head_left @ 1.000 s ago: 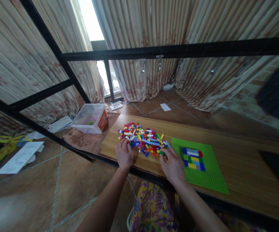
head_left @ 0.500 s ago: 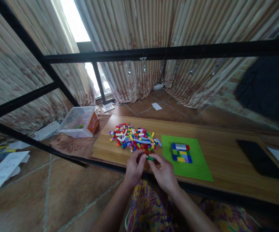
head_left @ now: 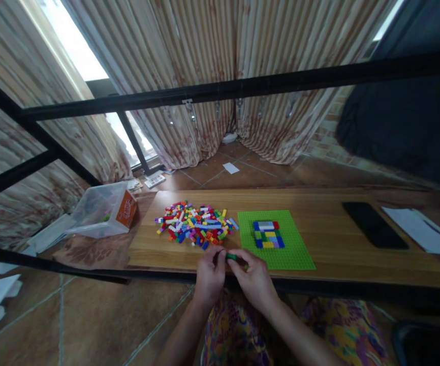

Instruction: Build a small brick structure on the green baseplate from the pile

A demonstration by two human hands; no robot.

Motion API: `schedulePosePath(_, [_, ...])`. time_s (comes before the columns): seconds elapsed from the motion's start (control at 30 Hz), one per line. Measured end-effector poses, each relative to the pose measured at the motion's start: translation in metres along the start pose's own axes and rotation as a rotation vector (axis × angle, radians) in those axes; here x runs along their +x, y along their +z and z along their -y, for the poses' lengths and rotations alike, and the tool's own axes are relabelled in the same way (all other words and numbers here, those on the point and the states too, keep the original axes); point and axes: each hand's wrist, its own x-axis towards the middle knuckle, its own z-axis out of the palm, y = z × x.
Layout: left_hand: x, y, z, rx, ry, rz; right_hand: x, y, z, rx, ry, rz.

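Observation:
Between my two hands, just above the front edge of the wooden board, is a small dark green toy brick [head_left: 231, 256]. My left hand [head_left: 210, 273] closes thumb and fingers on its left end. From the other side my right hand [head_left: 255, 277] pinches the same brick, covering part of it. Beyond my left hand lies a pile of loose, mixed-colour bricks [head_left: 195, 223]. A bright green baseplate [head_left: 296, 249] rests to the right of the pile. Fixed on it is a flat, roughly square block of bricks [head_left: 268, 235] in blue, white, red, yellow and green.
A clear plastic box [head_left: 94, 208] with an orange label stands left of the wooden board [head_left: 147, 254]. A black phone-like slab [head_left: 374, 224] and white paper [head_left: 421, 229] lie at the right. A black metal rail [head_left: 220, 94] crosses in front of the curtains [head_left: 189, 46].
The view has swung to the right, so the table things appear farther left. Both hands stay together on the green brick, which has turned slightly between the fingers.

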Motion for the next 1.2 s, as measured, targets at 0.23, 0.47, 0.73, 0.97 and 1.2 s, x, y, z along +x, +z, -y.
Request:
schedulePosePath(0.23, [0.025, -0.009, -0.003, 0.097, 0.012, -0.087, 0.008, -0.048, -0.039, -0.016, 0.082, -0.162])
schedulePosePath(0.47, [0.08, -0.026, -0.006, 0.827, 0.278, -0.046, 0.055, -0.106, -0.077, -0.348, -0.103, -0.238])
schedulePosePath(0.73, [0.095, -0.022, 0.008, 1.126, 0.403, 0.008, 0.066, -0.099, -0.103, -0.575, -0.198, -0.284])
schedulePosePath(0.97, [0.09, -0.018, 0.008, 1.081, 0.45, -0.035, 0.066, -0.097, -0.11, -0.582, -0.237, -0.316])
schedulePosePath(1.2, [0.077, 0.002, 0.002, 0.91, 0.551, -0.005, 0.066, -0.095, -0.107, -0.553, -0.268, -0.317])
